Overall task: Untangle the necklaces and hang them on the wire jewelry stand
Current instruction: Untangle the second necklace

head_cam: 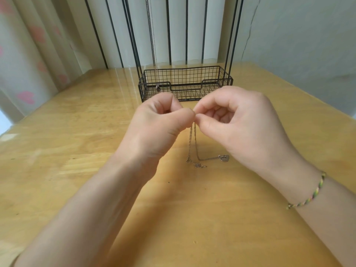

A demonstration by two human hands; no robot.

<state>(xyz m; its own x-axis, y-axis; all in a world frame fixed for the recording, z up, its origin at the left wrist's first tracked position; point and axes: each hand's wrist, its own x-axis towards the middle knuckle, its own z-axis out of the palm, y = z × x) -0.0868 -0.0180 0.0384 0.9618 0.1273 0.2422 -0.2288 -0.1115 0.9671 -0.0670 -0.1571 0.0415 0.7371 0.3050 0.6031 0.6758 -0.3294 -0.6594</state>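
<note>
Necklace chain (193,139), thin and silver, hangs in two strands from the spot where both hands meet above the middle of the table (77,135); the left hand (159,122) comes in from seven o'clock, its fingers (183,114) curled and pressed together with the thumb, pinching the top of the chain; the right hand (238,120) comes in from four o'clock, its forefinger and thumb likewise pinching the chain right against the left fingertips, the other fingers loosely curled behind; the strands drop towards six o'clock and reach the table, where a small clasp (200,166) lies on the wood and a heart pendant (224,158) lies just beside the right wrist, at about four o'clock from the clasp; at twelve o'clock from the hands stands the wire jewelry stand (185,90), a black mesh basket with thin upright rods running out of the top of view; a second necklace (154,45) hangs down its left side, at eleven o'clock, its small dark pendant (158,88) level with the basket's front left corner; a braided bracelet (308,191) circles the right wrist; a curtain (28,54) with pink blotches hangs at nine o'clock.
</note>
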